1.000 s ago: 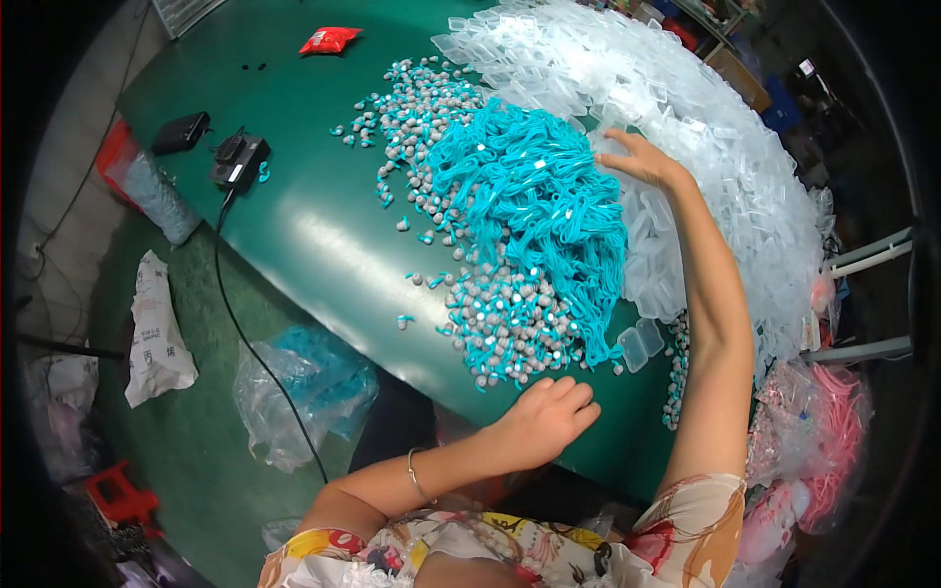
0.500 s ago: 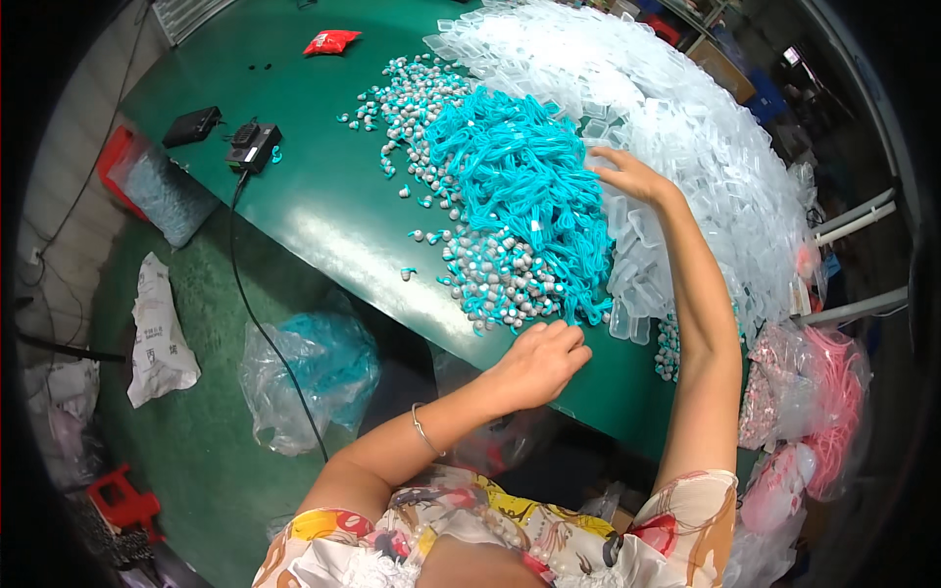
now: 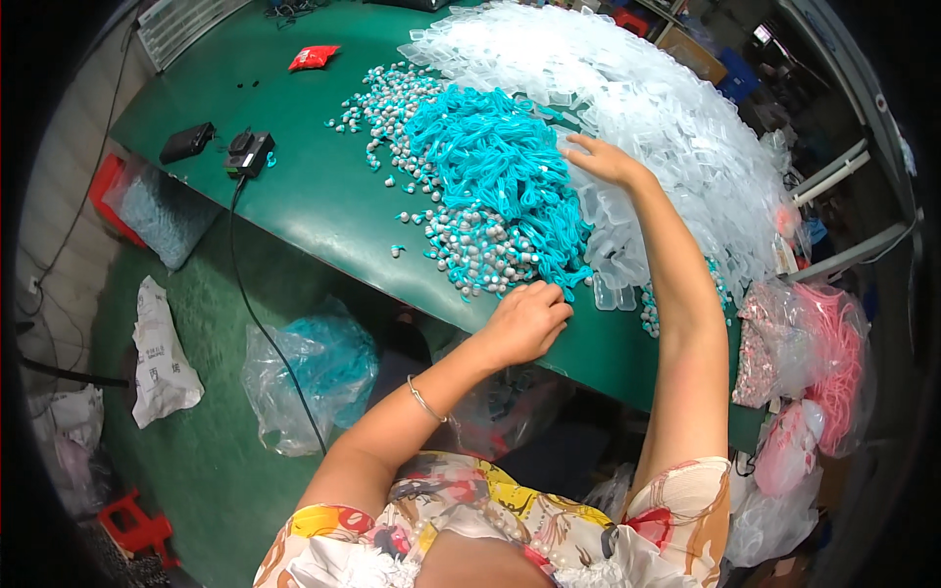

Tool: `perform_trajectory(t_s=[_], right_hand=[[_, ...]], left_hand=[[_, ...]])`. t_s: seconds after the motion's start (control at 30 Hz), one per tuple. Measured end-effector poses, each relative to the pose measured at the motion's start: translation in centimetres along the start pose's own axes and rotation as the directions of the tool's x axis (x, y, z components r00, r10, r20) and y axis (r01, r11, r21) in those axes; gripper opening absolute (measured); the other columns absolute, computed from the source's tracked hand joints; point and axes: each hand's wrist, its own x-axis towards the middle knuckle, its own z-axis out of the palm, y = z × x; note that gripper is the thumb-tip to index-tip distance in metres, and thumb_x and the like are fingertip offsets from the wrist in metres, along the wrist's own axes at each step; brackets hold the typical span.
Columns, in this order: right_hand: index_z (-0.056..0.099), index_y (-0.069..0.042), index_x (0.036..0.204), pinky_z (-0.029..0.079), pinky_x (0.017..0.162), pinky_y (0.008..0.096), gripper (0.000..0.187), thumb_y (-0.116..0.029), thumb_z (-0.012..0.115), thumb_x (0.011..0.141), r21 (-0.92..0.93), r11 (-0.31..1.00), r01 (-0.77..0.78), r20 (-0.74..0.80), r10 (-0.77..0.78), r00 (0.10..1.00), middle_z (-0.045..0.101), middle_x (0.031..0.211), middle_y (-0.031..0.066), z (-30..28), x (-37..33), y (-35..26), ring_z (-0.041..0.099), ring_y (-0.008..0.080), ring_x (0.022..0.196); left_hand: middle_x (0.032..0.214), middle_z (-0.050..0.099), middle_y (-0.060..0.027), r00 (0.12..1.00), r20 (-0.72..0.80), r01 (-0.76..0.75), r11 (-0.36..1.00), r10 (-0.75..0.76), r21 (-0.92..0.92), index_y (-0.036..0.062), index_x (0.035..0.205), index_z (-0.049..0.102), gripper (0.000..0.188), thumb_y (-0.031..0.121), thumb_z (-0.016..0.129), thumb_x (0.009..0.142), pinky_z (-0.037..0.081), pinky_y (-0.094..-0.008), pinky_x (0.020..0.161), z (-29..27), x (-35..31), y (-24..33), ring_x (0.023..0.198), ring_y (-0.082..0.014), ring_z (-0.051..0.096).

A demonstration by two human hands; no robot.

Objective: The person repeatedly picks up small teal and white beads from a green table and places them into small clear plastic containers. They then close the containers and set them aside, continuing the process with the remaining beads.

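My left hand (image 3: 529, 321) is closed at the near edge of the green table, by the lower end of a pile of turquoise cord loops (image 3: 490, 147). Its fingers curl inward and hide whatever may be in them. On the far side of that pile, my right hand (image 3: 606, 163) reaches over a large heap of clear plastic cases (image 3: 676, 147). Its fingers are stretched and apart, touching or just above the cases beside the cords. Small grey-and-turquoise bell-shaped pieces (image 3: 480, 245) lie to the left of the cords, close to my left hand.
A black device (image 3: 249, 154) with a cable, a black box (image 3: 186, 143) and a red packet (image 3: 314, 58) sit on the table's left part. Bags with pink cords (image 3: 833, 372) hang at the right. A bag of turquoise material (image 3: 314, 372) and a white sack (image 3: 162, 358) are on the floor.
The whole view has shifted, so table and piles appear a little higher and further left. Both hands keep nearly the same places beside the cord pile.
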Motion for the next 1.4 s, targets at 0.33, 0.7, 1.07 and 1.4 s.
perform_trajectory(t_s=[0.33,0.7,1.07,1.4], right_hand=[[0.061,-0.018,0.128,0.053,0.077,0.0382,0.061,-0.037,0.083,0.074,-0.047,0.997,0.056,-0.726,-0.073,0.684,0.063,0.101,0.0107,-1.7,-9.6,-3.0,0.064,0.0276,0.091],[0.061,-0.009,0.123,0.050,0.075,0.0435,0.057,-0.036,0.080,0.078,0.284,0.953,-0.104,-0.623,0.266,0.735,0.063,0.102,0.0132,11.6,-29.0,-7.4,0.063,0.0309,0.091],[0.067,-0.013,0.113,0.043,0.088,0.0445,0.039,-0.034,0.076,0.081,0.234,0.971,-0.058,-0.736,0.216,0.642,0.059,0.114,0.0082,15.6,-29.6,-7.2,0.056,0.0302,0.108],[0.070,-0.014,0.105,0.042,0.089,0.0428,0.028,-0.022,0.076,0.079,0.259,0.965,-0.039,-0.699,0.215,0.682,0.061,0.113,0.0048,15.5,-29.9,-7.2,0.056,0.0274,0.109]], left_hand=[[0.086,0.059,-0.0095,0.999,-0.007,-0.033,0.999,0.033,-0.008,0.0066,0.088,0.069,0.008,0.010,0.070,0.081,0.050,-0.0416,0.073,0.3,0.3,-0.7,0.083,-0.0308,0.060],[0.081,0.063,-0.0106,0.961,-0.271,0.072,0.994,-0.048,0.078,0.0073,0.086,0.069,0.007,0.008,0.071,0.079,0.051,-0.0416,0.065,-0.7,-0.7,0.6,0.075,-0.0304,0.064],[0.089,0.062,-0.0023,0.966,-0.249,0.186,0.867,-0.075,0.462,0.0132,0.096,0.069,0.024,0.011,0.077,0.074,0.040,-0.0396,0.073,-4.9,-2.6,0.1,0.086,-0.0245,0.057],[0.086,0.057,-0.0027,0.975,-0.223,0.150,0.752,-0.004,0.642,0.0143,0.082,0.066,0.016,0.019,0.077,0.072,0.037,-0.0419,0.073,-3.4,-0.7,-1.0,0.085,-0.0242,0.056]])
